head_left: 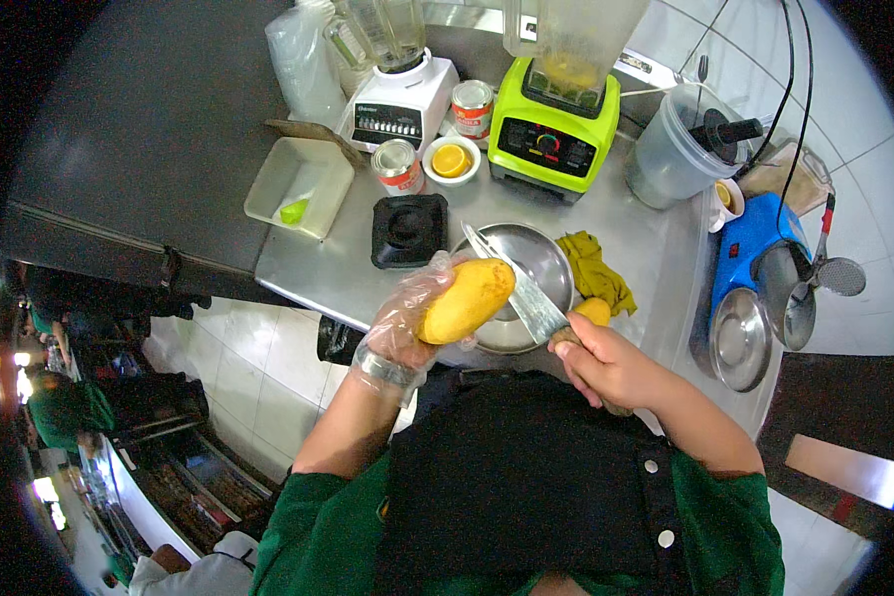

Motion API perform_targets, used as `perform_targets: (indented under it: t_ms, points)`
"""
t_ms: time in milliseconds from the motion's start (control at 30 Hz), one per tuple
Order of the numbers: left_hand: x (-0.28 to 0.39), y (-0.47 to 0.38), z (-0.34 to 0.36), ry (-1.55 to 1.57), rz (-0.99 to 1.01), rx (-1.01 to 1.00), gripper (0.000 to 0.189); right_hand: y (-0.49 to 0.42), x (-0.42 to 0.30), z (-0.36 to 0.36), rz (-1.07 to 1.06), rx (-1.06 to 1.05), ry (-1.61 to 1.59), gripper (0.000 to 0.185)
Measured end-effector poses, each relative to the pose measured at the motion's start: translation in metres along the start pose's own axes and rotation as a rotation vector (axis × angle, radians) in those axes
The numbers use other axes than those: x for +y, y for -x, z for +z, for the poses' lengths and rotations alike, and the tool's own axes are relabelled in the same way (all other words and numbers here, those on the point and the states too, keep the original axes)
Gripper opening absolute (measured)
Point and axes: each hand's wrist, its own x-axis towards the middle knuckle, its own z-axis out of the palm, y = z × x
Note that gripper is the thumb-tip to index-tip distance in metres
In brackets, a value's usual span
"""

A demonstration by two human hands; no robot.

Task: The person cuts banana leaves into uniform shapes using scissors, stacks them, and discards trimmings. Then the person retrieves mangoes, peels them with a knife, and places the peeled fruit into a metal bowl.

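Note:
My left hand, in a transparent plastic glove, holds a yellow mango with brownish marks near its far end. In my right hand, bare, is the wooden handle of a wide-bladed knife. The blade slants up and left beside the mango's tip; whether it touches the skin I cannot tell. Both are above a round stainless steel bowl. A second yellow mango shows partly behind my right hand. Next to it lies a crumpled olive-yellow cloth.
Behind the bowl stand a black blender lid, cans, a white bowl with cut citrus, a white blender and a lime-green blender. A plastic tub sits left; a bucket and blue appliance stand right.

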Motion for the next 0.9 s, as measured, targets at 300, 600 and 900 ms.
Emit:
perform_targets:
  t_ms: [300, 600, 900]
  points:
    - [-0.009, 0.009, 0.01, -0.818, 0.401, -0.095, 0.042, -0.001, -0.003, 0.002, 0.03, -0.02, 0.055, 0.02]
    - [0.01, 0.011, 0.062, -0.168, -0.089, 0.215, 0.038, -0.014, -0.003, 0.004, 0.085, -0.037, -0.094, 0.018]
    - [0.012, 0.006, 0.051, -0.059, -0.089, 0.196, 0.034, -0.008, -0.015, -0.004, 0.094, -0.077, 0.001, 0.017]
